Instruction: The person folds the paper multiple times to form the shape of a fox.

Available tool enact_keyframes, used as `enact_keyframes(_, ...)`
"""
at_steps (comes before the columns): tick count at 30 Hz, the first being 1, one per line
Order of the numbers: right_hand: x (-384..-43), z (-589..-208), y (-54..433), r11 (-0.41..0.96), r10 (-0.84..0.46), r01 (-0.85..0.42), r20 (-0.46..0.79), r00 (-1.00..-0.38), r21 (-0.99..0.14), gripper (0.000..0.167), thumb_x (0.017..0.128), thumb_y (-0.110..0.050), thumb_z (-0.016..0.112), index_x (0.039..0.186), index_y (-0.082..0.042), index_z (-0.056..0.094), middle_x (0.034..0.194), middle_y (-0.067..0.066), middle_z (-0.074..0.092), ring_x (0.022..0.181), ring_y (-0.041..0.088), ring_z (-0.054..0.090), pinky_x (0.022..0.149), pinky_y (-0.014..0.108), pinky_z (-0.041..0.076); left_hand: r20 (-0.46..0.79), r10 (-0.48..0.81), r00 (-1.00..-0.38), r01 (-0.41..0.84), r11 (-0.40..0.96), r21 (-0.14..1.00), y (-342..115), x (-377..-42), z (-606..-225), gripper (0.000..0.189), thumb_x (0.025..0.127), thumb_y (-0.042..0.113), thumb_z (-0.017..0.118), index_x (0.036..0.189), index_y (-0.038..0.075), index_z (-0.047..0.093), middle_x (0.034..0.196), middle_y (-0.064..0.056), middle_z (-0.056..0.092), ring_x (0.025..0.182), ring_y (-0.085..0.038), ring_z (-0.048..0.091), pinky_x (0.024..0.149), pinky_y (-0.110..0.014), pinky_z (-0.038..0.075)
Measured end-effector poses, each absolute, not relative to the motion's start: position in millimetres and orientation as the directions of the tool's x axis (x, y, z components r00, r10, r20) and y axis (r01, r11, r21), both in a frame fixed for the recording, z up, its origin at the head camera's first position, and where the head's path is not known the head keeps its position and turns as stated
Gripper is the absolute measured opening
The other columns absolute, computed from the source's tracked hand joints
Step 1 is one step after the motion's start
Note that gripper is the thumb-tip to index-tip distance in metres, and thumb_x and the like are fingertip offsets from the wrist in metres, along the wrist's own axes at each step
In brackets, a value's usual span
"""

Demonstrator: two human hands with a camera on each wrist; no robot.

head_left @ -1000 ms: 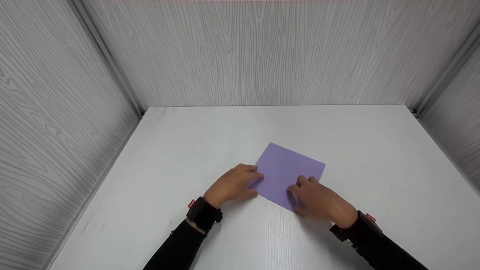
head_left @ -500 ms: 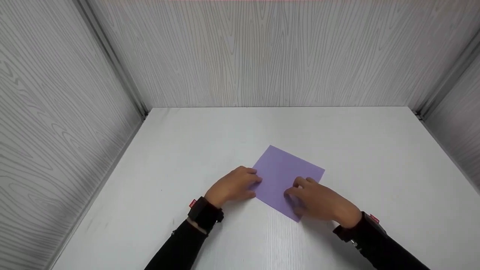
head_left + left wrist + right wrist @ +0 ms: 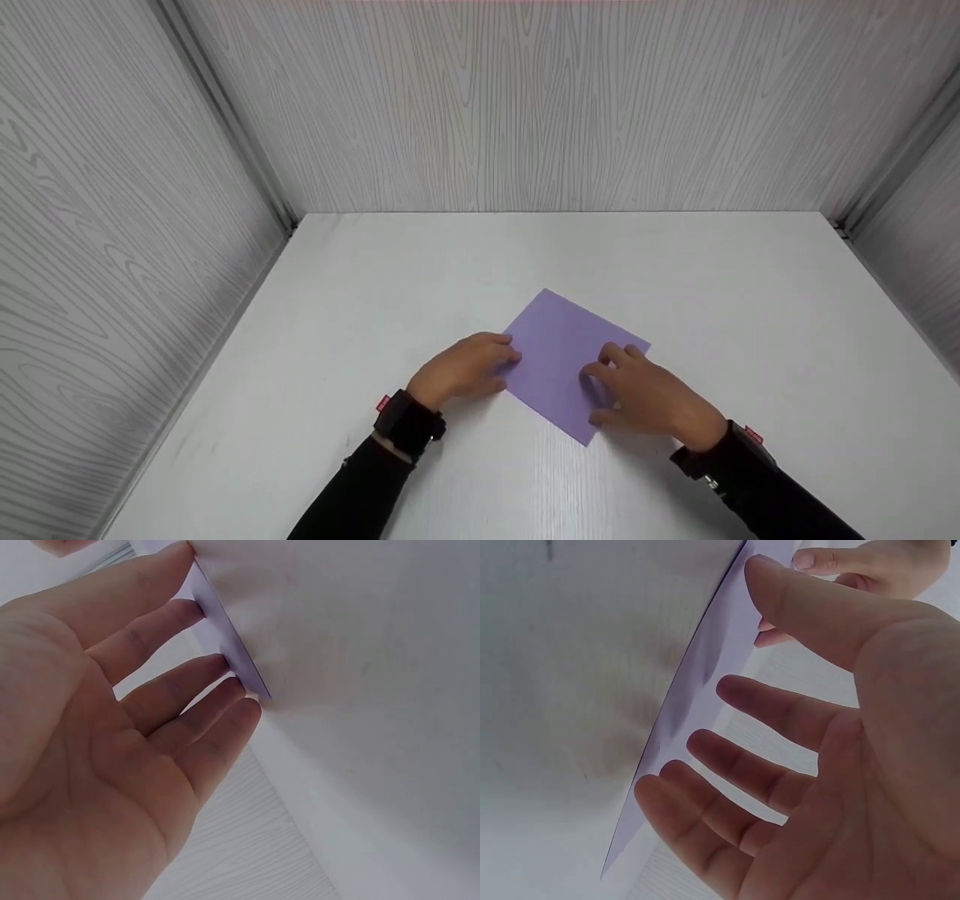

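A square sheet of purple paper (image 3: 551, 352) lies flat on the white tabletop, turned so one corner points toward me. My left hand (image 3: 465, 367) is at its left corner, fingertips on the paper and thumb by the near left edge. In the left wrist view the fingers of this hand (image 3: 120, 705) bend loosely, their tips along the sheet's edge. Over the right part of the paper, my right hand (image 3: 649, 394) rests with fingers apart and slightly bent. The right wrist view shows its thumb and fingertips (image 3: 735, 690) spread above the purple sheet, with nothing pinched between them.
The white tabletop (image 3: 375, 285) is bounded by a grey wood-grain back panel (image 3: 480, 112). Similar side panels rise at the left (image 3: 112, 262) and the right (image 3: 915, 225). A black band (image 3: 409, 426) is strapped on each wrist.
The paper has turned slightly clockwise in the head view. Its near corner, earlier by the right thumb, now shows clear of that hand. The left hand has barely moved.
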State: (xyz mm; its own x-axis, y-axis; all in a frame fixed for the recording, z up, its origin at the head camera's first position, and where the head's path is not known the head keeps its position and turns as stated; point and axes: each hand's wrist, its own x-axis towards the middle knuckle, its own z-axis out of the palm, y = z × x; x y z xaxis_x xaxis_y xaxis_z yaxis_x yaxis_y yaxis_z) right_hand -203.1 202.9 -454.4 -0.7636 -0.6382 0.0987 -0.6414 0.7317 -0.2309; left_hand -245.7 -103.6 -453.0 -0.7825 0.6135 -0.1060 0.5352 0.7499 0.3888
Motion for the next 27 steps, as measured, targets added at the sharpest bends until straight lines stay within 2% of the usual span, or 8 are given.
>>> enact_keyframes(5,-201.6,-458.6,204.0,0.727,-0.641,-0.645,0.101,-0.761,-0.237,0.046,0.085,-0.024,0.088,0.122,-0.007,0.069,0.113,0.007,0.057,0.099,0.025,0.049,0.076,0.037,0.054,-0.073,0.632,-0.771,0.555,0.724,0.410,-102.0,-248.6,-453.4,0.040,0.099,0.006,0.069,0.139,0.003,0.068,0.152,-0.015,0.060,0.151,-0.032,0.044,0.124,-0.045,0.034)
enact_keyframes(9,-200.3,-459.7,205.1,0.725,-0.643,-0.650,0.115,-0.757,-0.227,0.047,0.085,-0.024,0.089,0.123,-0.006,0.068,0.111,0.007,0.056,0.098,0.026,0.050,0.075,0.037,0.054,-0.028,0.618,-0.785,0.556,0.725,0.407,-97.4,-256.1,-455.9,0.039,0.099,0.011,0.071,0.136,0.002,0.069,0.146,-0.016,0.063,0.143,-0.034,0.051,0.121,-0.046,0.039)
enact_keyframes(14,-198.9,-458.7,204.2,0.738,-0.627,-0.637,0.121,-0.769,-0.223,0.047,0.085,-0.023,0.089,0.123,-0.006,0.068,0.111,0.008,0.057,0.098,0.026,0.050,0.077,0.039,0.055,-0.003,0.557,-0.831,0.515,0.770,0.376,-85.3,-276.9,-454.0,0.047,0.100,0.016,0.072,0.144,0.003,0.063,0.139,-0.017,0.064,0.132,-0.035,0.058,0.114,-0.044,0.046)
enact_keyframes(23,-196.8,-459.6,200.5,0.768,-0.599,-0.603,0.093,-0.796,-0.216,0.045,0.086,-0.023,0.087,0.124,-0.006,0.068,0.112,0.008,0.057,0.101,0.028,0.052,0.082,0.043,0.055,-0.057,0.499,-0.865,0.458,0.829,0.321,-58.7,-315.1,-452.3,0.060,0.102,0.029,0.070,0.157,0.010,0.053,0.146,-0.014,0.056,0.135,-0.033,0.053,0.114,-0.043,0.045)
enact_keyframes(27,-196.7,-459.3,201.1,0.773,-0.596,-0.600,0.087,-0.798,-0.204,0.047,0.086,-0.025,0.087,0.124,-0.006,0.068,0.113,0.009,0.057,0.101,0.028,0.051,0.083,0.043,0.055,-0.065,0.473,-0.878,0.438,0.852,0.286,-48.5,-325.6,-455.4,0.063,0.103,0.035,0.068,0.159,0.012,0.049,0.142,-0.013,0.055,0.129,-0.032,0.053,0.110,-0.043,0.048)
